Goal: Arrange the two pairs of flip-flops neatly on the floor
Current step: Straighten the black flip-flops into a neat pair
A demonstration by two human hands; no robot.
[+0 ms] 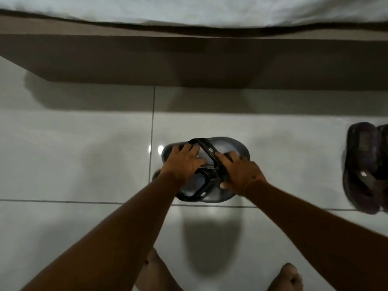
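A grey pair of flip-flops [228, 147] with black straps lies bunched together on the white tiled floor at the centre of the head view. My left hand [184, 162] rests on the left flip-flop, fingers spread over its sole. My right hand [241, 173] grips the black straps of the pair. A second, dark purple pair of flip-flops [365, 166] lies side by side on the floor at the right edge, partly cut off by the frame.
A brown bed frame [189, 59] with a white sheet [189, 9] runs across the top of the view. My bare feet [287, 278] stand on the glossy floor tiles [73, 154] at the bottom.
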